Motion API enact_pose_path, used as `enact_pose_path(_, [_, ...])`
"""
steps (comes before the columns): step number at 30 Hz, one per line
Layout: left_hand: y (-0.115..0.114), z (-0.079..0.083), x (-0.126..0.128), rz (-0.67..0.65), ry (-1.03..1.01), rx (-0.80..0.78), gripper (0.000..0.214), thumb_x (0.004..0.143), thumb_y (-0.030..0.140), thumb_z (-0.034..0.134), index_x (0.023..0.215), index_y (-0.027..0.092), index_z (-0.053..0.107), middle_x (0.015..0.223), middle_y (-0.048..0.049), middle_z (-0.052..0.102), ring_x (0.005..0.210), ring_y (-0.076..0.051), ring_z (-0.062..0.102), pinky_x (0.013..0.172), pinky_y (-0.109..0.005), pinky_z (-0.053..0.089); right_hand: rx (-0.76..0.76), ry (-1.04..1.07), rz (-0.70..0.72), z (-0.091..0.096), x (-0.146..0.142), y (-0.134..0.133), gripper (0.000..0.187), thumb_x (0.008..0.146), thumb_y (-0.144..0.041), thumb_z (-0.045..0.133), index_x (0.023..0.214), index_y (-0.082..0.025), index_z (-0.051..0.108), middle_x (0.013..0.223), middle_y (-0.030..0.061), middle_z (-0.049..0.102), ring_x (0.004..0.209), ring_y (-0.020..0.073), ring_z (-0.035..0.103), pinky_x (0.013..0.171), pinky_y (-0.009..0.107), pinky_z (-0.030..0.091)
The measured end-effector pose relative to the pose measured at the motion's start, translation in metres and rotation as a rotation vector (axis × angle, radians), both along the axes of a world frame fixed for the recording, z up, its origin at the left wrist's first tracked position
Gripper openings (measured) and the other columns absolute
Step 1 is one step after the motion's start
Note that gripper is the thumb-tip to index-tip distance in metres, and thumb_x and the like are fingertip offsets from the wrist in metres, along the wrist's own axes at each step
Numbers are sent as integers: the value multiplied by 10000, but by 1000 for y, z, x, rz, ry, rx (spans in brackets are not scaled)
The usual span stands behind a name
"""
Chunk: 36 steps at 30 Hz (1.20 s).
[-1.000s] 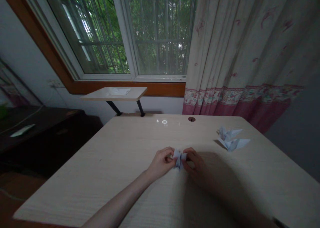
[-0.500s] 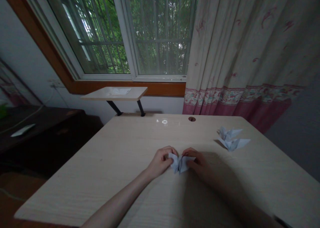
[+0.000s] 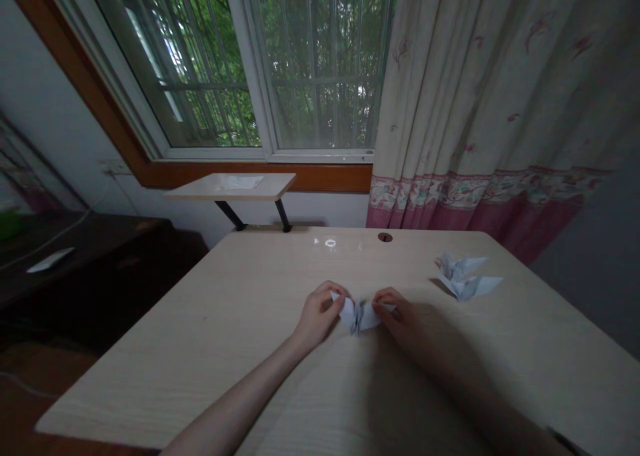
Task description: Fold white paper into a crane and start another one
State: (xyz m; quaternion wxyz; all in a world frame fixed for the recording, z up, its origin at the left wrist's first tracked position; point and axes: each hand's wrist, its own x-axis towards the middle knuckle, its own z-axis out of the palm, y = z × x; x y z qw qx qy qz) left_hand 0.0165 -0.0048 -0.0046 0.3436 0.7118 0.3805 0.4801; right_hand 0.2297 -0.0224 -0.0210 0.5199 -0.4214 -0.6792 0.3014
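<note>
A folded white paper crane [image 3: 357, 317] is between my two hands, over the middle of the wooden desk [image 3: 225, 356]. My left hand [image 3: 323, 313] pinches the tip of its left wing between thumb and fingers. On the other side, my right hand [image 3: 399, 316] is closed on the right wing, and its fingers cover that wing's outer part. The wings are spread apart, with the narrow folded body between them. At the right of the desk lie two more paper cranes [image 3: 464, 279], close together and apart from my hands.
A small raised shelf [image 3: 200, 189] on black legs stands at the desk's back left, with white paper [image 3: 241, 183] on it. A round cable hole [image 3: 385, 238] is near the back edge. Behind are a barred window and a curtain [image 3: 450, 143]. A dark table [image 3: 100, 243] stands left.
Both hands have moved slightly up and away from each other, drawing the crane's wings wider apart. The crane has shifted a little toward the back; the two others have stayed in place.
</note>
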Motion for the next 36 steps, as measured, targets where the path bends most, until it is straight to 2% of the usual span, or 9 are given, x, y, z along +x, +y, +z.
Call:
enact_pose_path(7, [4, -10, -4, 150, 32, 53, 227, 936, 299, 542, 817, 181, 695, 948, -63, 625, 902, -190, 603, 820, -302, 467, -3, 16, -51, -12, 6, 8, 256, 895, -409, 588, 698, -244, 589, 800, 25, 606, 780, 197, 583, 726, 316, 471])
enact_pose_path(14, [12, -15, -5, 194, -43, 9, 244, 938, 337, 538, 857, 176, 702, 1023, -75, 603, 958, -196, 597, 830, -285, 469, -63, 73, -102, -14, 10, 13, 253, 861, -408, 607, 677, -234, 611, 809, 29, 617, 807, 209, 582, 752, 326, 460])
enact_pose_path(19, [18, -20, -7, 245, -113, -59, 288, 918, 388, 546, 810, 165, 692, 1008, -75, 618, 913, -193, 596, 793, -270, 467, -106, 117, -130, -9, 11, 12, 257, 844, -410, 602, 657, -235, 615, 793, 23, 607, 788, 208, 573, 737, 323, 456])
enact_pose_path(24, [22, -21, -9, 315, -106, -54, 278, 886, 375, 556, 730, 173, 665, 960, -63, 626, 884, -191, 587, 781, -270, 462, -100, 152, -155, -11, 11, 13, 273, 828, -433, 608, 646, -229, 618, 794, 33, 622, 798, 215, 572, 745, 325, 454])
enact_pose_path(32, [27, -30, -11, 362, -116, -100, 238, 879, 374, 554, 857, 164, 663, 919, -50, 629, 823, -193, 597, 750, -285, 461, -80, 183, -215, -18, 10, 16, 271, 813, -449, 626, 643, -238, 625, 804, 30, 626, 804, 215, 576, 748, 331, 459])
enact_pose_path(36, [27, -29, -12, 384, -78, -67, 217, 878, 341, 541, 824, 172, 665, 948, -64, 629, 917, -219, 591, 822, -319, 460, -65, 159, -252, -19, 13, 17, 278, 806, -459, 636, 627, -246, 637, 793, 41, 644, 793, 229, 584, 765, 363, 462])
